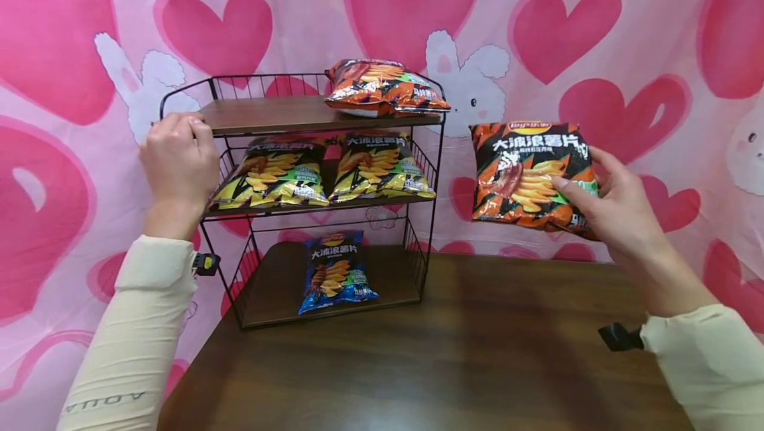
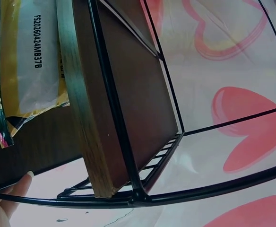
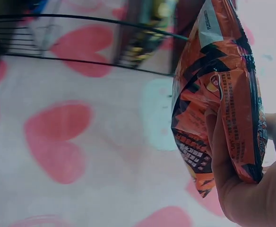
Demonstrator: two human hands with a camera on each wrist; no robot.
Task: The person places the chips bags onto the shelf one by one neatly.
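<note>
My right hand (image 1: 627, 202) holds an orange and black bag of potato chips (image 1: 525, 176) by its right edge, thumb on the front. In the right wrist view, fingers (image 3: 218, 146) lie against the back of that bag. On the left, my left hand (image 1: 179, 162) grips the upper front corner of a black wire rack (image 1: 438, 159) with wooden shelves. Its fingertips (image 2: 22, 187) show beside the curved wire in the left wrist view. A similar orange bag of chips (image 1: 382, 89) lies on the top shelf's right side, apart from the held one.
Two yellow and black chip bags (image 1: 274, 176) lean side by side on the middle shelf. A blue chip bag (image 1: 335, 275) lies on the bottom shelf. The rack stands on a brown wooden table (image 1: 418, 365), before a pink heart-patterned backdrop (image 1: 633, 40).
</note>
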